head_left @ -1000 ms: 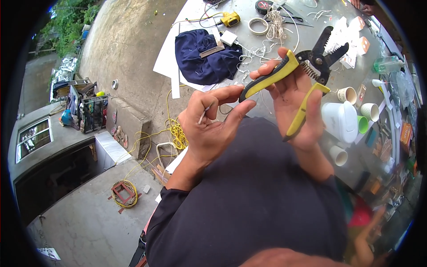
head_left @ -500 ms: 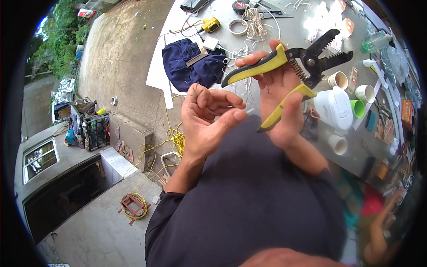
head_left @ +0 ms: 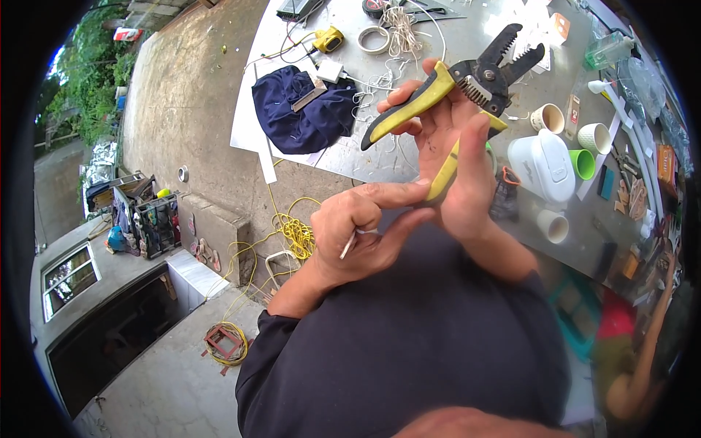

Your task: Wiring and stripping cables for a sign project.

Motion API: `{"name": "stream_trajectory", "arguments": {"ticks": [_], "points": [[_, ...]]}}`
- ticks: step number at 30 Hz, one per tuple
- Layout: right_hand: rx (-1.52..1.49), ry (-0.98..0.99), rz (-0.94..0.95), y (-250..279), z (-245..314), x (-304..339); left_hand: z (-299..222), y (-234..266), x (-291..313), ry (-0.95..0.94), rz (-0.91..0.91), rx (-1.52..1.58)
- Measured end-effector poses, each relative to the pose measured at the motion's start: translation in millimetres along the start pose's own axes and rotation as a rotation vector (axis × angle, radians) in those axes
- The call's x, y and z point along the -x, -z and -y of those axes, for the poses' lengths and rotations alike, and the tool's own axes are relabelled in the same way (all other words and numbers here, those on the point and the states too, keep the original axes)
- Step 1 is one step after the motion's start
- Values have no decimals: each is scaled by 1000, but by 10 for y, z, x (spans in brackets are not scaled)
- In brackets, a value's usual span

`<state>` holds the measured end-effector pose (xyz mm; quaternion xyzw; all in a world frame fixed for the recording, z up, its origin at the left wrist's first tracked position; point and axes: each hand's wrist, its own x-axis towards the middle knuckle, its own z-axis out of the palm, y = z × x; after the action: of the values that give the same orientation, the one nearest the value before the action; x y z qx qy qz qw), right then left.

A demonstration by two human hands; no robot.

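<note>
A pair of wire-stripping pliers (head_left: 488, 75) with yellow and black handles is held right of centre, its toothed jaws parted toward the upper right of the frame. By the right hand (head_left: 458, 157) the handles are carried spread: the grip is loosely curled, with fingers behind the upper handle and the thumb along the lower one. The lower handle's end is met by the index fingertip of the left hand (head_left: 369, 230), near the frame's centre; in that grip, narrow and bent, a thin white piece (head_left: 348, 245) is held among the curled fingers.

Beyond, on the grey surface (head_left: 580, 241), a navy cloth (head_left: 314, 128) is seen bunched at the upper left of centre, with a white adapter (head_left: 330, 71) beside it. A tape roll (head_left: 361, 41) and bundled white cord (head_left: 402, 33) are set at the top. A white lidded container (head_left: 540, 169) and a green cup (head_left: 582, 164) are placed at the right. Yellow cable (head_left: 296, 237) is coiled left of centre.
</note>
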<state>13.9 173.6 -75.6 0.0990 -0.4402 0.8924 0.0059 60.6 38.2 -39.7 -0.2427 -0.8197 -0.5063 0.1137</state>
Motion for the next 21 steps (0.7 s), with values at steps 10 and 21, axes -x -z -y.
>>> {"name": "stream_trajectory", "arguments": {"ticks": [10,21], "points": [[118,8,-25,18,-88,-26,82,-121,32,308,-91,439],[-208,137,4,203,-85,-77,103,-32,169,243,-11,430]]}}
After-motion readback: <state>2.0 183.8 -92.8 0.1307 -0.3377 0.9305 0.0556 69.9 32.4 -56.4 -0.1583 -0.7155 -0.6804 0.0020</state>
